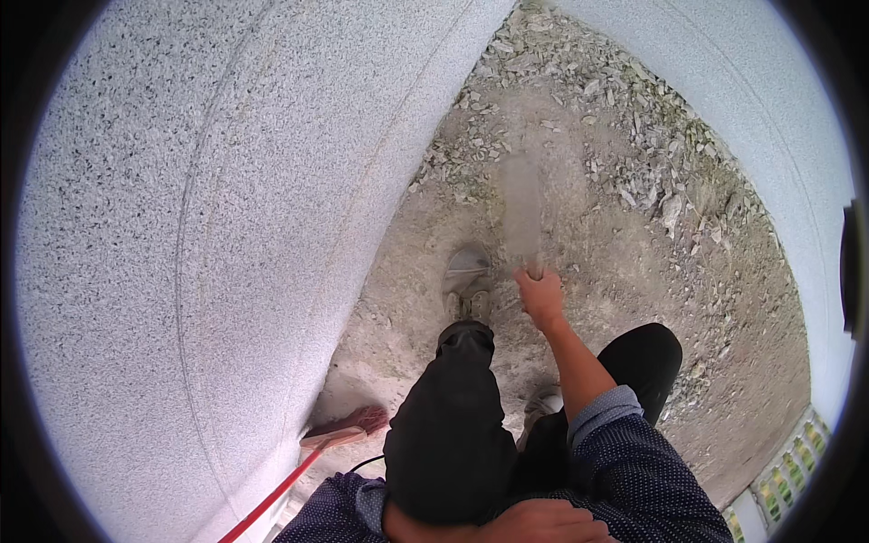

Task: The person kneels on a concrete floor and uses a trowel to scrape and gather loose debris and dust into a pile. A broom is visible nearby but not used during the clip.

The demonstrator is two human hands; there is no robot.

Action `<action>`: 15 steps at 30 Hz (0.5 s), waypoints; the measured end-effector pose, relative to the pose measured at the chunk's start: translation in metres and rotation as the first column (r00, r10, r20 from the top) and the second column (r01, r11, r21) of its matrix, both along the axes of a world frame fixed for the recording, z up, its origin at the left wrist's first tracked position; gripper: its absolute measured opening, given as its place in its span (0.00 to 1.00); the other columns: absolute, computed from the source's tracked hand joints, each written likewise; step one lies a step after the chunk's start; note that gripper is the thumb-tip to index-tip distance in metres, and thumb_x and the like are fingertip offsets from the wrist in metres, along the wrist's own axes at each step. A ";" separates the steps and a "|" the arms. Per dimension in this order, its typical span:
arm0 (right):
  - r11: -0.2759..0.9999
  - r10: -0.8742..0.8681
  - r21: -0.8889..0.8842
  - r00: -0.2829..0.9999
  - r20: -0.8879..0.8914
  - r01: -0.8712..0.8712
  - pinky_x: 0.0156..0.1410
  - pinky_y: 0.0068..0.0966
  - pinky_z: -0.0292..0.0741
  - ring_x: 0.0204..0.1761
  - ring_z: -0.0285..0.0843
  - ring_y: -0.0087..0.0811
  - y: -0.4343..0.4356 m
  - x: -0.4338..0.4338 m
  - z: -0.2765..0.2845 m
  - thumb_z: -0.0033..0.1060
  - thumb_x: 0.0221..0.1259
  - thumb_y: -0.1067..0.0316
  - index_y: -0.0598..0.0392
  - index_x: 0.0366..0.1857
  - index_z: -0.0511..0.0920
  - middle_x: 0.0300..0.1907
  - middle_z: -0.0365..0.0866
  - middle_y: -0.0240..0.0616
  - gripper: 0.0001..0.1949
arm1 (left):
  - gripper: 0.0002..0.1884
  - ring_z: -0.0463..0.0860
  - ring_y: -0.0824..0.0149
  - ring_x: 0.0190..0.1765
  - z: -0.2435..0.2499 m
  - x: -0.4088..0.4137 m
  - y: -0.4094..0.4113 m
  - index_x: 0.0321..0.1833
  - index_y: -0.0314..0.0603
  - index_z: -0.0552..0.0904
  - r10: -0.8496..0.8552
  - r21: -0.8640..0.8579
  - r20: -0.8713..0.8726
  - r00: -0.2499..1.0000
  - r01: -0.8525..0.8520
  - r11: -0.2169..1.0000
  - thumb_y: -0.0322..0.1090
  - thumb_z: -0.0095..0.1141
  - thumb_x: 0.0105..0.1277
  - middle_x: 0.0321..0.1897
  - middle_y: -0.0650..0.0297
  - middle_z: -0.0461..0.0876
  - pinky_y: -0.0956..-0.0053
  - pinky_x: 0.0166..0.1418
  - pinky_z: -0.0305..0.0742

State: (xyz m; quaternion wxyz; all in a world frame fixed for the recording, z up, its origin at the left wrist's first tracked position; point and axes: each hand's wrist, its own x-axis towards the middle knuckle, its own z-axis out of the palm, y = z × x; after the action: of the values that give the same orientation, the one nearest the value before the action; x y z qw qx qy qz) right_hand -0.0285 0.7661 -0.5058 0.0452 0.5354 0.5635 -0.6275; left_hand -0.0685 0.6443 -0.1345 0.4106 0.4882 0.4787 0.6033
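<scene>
My right hand (541, 296), arm stretched forward, is closed on the short handle of a flat grey blade-like tool (521, 207). The tool is blurred, so its exact kind cannot be told; it points away from me over the dirt ground (611, 271). My left hand (543, 522) lies across my lap at the bottom edge, near my dark trousers. Its fingers are partly cut off by the frame, and nothing shows in it. My shoe (468, 271) stands on the ground left of the tool.
Left rises a large speckled white wall panel (170, 224); another pale wall (760, 102) curves along the right. A broom with a red handle (275, 495) leans at the left wall's foot. Stone chips (638, 156) lie ahead. An openwork block strip (787, 475) is at lower right.
</scene>
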 end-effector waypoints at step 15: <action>0.964 0.241 -0.143 0.962 0.126 -0.223 0.18 0.26 0.60 0.14 0.64 0.25 0.009 -0.003 0.014 0.67 0.56 0.63 0.58 0.27 0.75 0.17 0.69 0.31 0.12 | 0.14 0.79 0.66 0.32 0.003 0.009 0.005 0.44 0.43 0.80 0.047 -0.004 -0.080 0.996 -0.047 0.999 0.43 0.53 0.60 0.31 0.65 0.77 0.71 0.31 0.71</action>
State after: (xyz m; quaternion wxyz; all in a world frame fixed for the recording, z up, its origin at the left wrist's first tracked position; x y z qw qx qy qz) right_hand -0.0313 0.7748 -0.4922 0.1925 0.5050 0.5765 -0.6128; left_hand -0.0597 0.6494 -0.1319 0.3784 0.4992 0.5078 0.5914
